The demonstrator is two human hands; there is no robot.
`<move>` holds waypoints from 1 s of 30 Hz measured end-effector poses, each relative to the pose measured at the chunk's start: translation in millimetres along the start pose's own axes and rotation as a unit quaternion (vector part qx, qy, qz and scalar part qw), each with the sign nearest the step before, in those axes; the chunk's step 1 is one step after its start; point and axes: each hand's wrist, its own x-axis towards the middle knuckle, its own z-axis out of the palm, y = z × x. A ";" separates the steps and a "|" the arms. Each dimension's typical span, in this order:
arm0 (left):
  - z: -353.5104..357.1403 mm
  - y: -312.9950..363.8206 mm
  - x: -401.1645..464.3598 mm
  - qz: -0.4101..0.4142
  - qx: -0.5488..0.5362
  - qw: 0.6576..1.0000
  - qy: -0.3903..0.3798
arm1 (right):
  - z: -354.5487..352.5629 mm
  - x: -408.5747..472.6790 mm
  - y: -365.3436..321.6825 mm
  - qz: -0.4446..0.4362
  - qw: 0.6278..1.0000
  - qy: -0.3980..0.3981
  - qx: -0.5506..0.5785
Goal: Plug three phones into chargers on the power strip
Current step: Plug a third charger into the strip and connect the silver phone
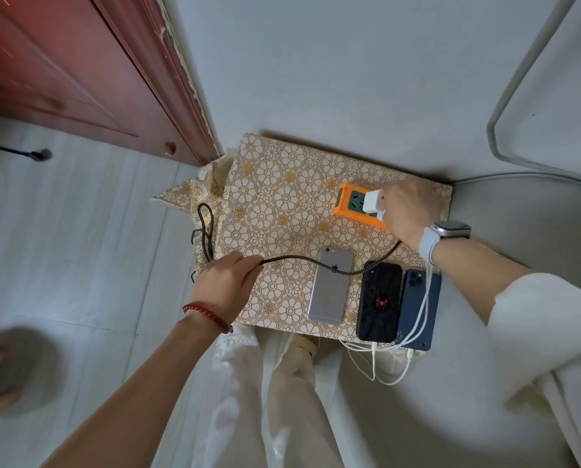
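Three phones lie face down along the table's near edge: a silver phone (pixel 330 286), a black phone with a red spider (pixel 379 301) and a dark blue phone (pixel 418 309). White cables (pixel 417 319) run to the lower ends of the black and blue phones. My right hand (pixel 409 211) grips a white charger (pixel 374 203) at the orange power strip (pixel 351 207). My left hand (pixel 226 285) holds a black braided cable (pixel 299 259) that crosses the silver phone towards my right hand; its far end loops off the table's left edge.
The small table has a gold flower-patterned cloth (pixel 282 204). A red wooden door (pixel 80 69) stands at the left, a grey wall behind. A grey seat (pixel 518 231) is at the right. My legs (pixel 282 400) are below the table.
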 end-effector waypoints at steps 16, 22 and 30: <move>6.5 9.4 18.9 0.010 0.009 1.000 0.013 | 2.6 0.2 -5.3 0.006 0.998 0.003 0.060; 8.7 8.3 20.9 0.010 0.006 1.000 0.001 | 3.2 3.3 -10.3 -0.005 0.999 0.000 0.044; 7.7 5.8 22.6 0.019 0.010 1.000 0.005 | 4.6 6.1 -13.5 -0.021 0.999 0.014 0.021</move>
